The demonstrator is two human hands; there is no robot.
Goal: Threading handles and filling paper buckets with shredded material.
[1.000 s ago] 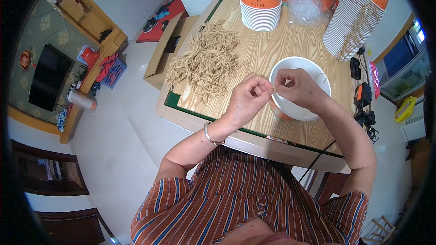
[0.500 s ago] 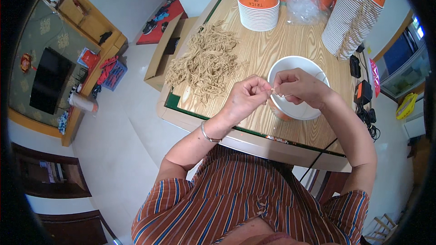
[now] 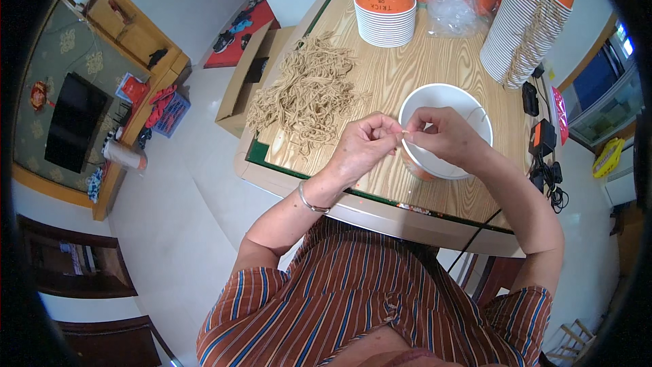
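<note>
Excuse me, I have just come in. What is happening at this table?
A person works with both bare hands: the left hand and right hand meet, pinching what looks like a thin cord. The right hand is over an open white-lined bucket. To the left lies a tangled pile of tan string, and stacked buckets stand farther back on the table.

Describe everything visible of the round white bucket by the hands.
The round white paper-looking bucket stands mouth up on the pale wood-grain tabletop. Its rim and inside are white; orange outer wall shows at lower left. A thin pale cord shows at its right inner side. The bare right hand covers part of its opening; contact is unclear.
</note>
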